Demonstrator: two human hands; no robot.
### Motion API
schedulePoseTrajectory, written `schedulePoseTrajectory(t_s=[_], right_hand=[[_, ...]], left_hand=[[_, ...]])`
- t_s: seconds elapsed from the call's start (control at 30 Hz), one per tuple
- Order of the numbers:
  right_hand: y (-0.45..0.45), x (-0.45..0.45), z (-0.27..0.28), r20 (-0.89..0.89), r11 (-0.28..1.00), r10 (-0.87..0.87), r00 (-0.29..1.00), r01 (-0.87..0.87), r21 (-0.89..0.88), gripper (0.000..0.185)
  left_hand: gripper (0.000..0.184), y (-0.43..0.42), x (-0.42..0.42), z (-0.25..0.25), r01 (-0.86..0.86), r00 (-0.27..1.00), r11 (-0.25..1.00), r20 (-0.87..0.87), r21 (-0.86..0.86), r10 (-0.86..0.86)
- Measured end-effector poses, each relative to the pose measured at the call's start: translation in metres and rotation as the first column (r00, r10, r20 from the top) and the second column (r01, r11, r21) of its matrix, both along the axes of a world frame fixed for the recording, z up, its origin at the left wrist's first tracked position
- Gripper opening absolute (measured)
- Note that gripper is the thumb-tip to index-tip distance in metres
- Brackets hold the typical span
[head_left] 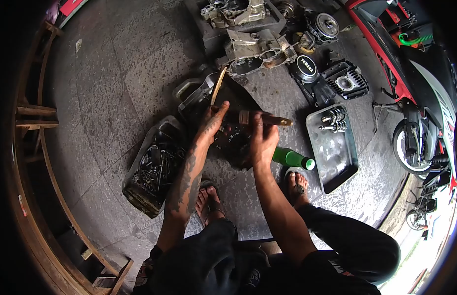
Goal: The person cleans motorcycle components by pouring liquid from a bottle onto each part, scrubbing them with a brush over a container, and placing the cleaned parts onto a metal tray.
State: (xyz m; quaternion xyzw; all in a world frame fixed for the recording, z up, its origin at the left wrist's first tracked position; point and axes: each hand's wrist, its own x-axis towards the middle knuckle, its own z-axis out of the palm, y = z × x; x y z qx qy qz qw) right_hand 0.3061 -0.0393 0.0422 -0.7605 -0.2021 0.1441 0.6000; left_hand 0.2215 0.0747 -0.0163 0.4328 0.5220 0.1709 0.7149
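My left hand (214,122) is closed around a narrow, yellowish-brown strip (218,87) that points up and away; its exact kind is unclear. My right hand (263,140) grips a paintbrush (278,120) by its wooden handle, with the dark bristle end turned left towards my left hand. Both hands are over a dark, oily tray (191,101) on the floor. Dark parts lie below the hands, partly hidden by them. Close to my right wrist is a green bottle (291,159) with a pale cap, lying tilted.
A cut-open container (132,184) of small oily parts stands left. To the right, a grey tray (331,169) holds gear shafts (334,120). Engine casings (258,46), a Yamaha cover (306,68) and a finned cylinder (345,81) lie ahead. A motorcycle (410,98) stands far right, a wooden bench (29,187) left.
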Motion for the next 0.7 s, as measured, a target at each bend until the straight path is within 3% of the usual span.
schedulePoseTrajectory(t_s=[0.07,0.13,0.2,0.3,0.4,0.47,0.5,0.53,0.6,0.63,0.67,0.7], right_hand=[[0.0,-0.002,-0.009,0.083,0.998,0.063,0.995,-0.065,0.024,0.026],[0.002,-0.001,-0.01,0.179,0.998,0.043,0.983,-0.033,-0.057,0.024],[0.001,0.002,-0.007,0.071,0.995,0.045,0.996,-0.038,-0.095,0.023],[-0.003,0.0,-0.006,0.094,0.996,0.058,0.994,-0.051,-0.076,0.021],[-0.011,0.005,-0.034,0.16,0.985,0.078,0.984,-0.052,-0.165,0.022],[-0.016,0.005,-0.048,0.182,0.933,0.146,0.972,-0.075,-0.351,0.023],[-0.015,0.003,-0.05,0.197,0.869,0.251,0.948,-0.131,-0.477,0.024],[-0.017,-0.002,-0.043,0.189,0.865,0.249,0.95,-0.131,-0.484,0.024],[-0.009,-0.004,-0.027,-0.039,0.932,0.107,0.993,-0.114,-0.343,0.031],[-0.006,-0.006,-0.021,0.024,0.996,0.042,0.999,-0.04,-0.079,0.028],[-0.007,-0.005,-0.015,-0.016,0.999,-0.006,1.0,0.005,-0.049,0.031],[-0.006,-0.007,-0.011,-0.03,0.999,-0.021,0.999,0.022,0.026,0.031]], left_hand=[[0.066,0.003,-0.004,-0.005,0.065,0.996,0.997,0.057,-0.05,-0.062],[0.074,0.009,-0.004,-0.032,0.105,0.994,0.994,-0.039,0.029,-0.103],[0.074,0.002,0.0,-0.047,0.055,0.929,0.98,-0.37,0.193,0.021],[0.074,0.003,-0.002,-0.063,0.005,0.983,1.0,-0.183,-0.008,-0.006],[0.076,0.014,-0.002,-0.06,0.007,0.992,0.998,-0.123,0.058,0.001],[0.076,0.017,-0.009,-0.028,0.162,0.962,0.971,0.247,-0.174,-0.116],[0.076,0.012,-0.011,-0.013,0.159,0.964,0.969,0.242,-0.189,-0.111],[0.078,0.011,-0.008,0.001,0.169,0.979,0.966,0.146,-0.193,-0.142],[0.08,0.011,0.003,0.014,0.177,0.984,0.969,0.057,-0.175,-0.169],[0.083,0.005,0.004,0.011,0.108,0.994,0.993,-0.017,-0.052,-0.109],[0.086,0.0,0.003,0.008,0.046,0.996,0.996,-0.086,0.072,-0.039],[0.089,0.0,0.002,0.007,0.01,0.995,0.999,-0.1,-0.044,-0.015]])
